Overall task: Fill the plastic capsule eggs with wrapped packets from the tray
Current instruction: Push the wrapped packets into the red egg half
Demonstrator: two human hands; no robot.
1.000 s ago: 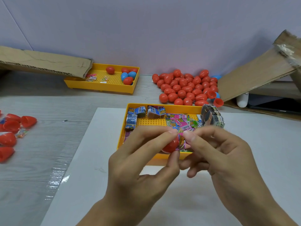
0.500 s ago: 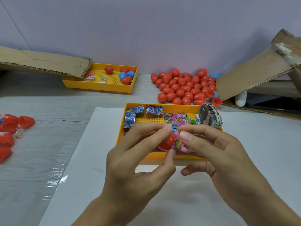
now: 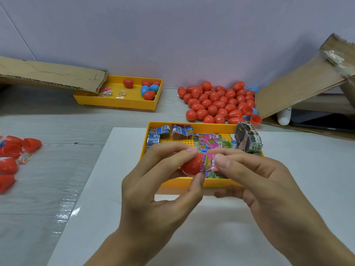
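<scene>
Grey table (image 3: 48, 189) w/ white sheet (image 3: 115, 208), two yellow trays (image 3: 192, 184) (image 3: 115, 104), loose eggs (image 3: 215, 101).

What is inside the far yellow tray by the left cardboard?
The far yellow tray holds red eggs, two blue eggs and a few small clear packets. Its left corner is covered by the cardboard flap, so anything there cannot be seen.

One head-worn camera looks forward and down (close over the hands) across the table (image 3: 48, 189) toward the wall (image 3: 172, 35)

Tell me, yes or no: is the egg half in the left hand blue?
No, the egg half gripped by the left hand is red, with a pink packet at its mouth.
</scene>
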